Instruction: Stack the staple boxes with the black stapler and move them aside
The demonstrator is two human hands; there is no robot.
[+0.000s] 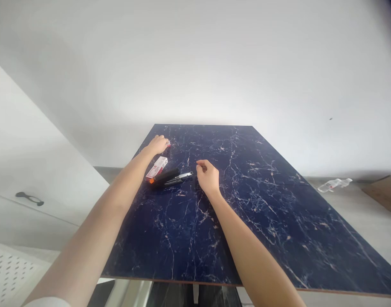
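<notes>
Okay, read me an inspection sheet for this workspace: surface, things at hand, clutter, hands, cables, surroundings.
Surface: dark blue marble-patterned table.
Things at hand: black stapler with an orange end, close beside a white-and-red box; a small red-and-white item, mostly hidden.
Clutter: see-through plastic item, beyond the table's right edge.
Hands: left hand at the small red-and-white item, grip unclear; right hand curled near the stapler's metal end, contents hard to tell.
Cables: nothing seen.
Surroundings: pale wall behind; white cabinet at left; brown box at far right.
</notes>
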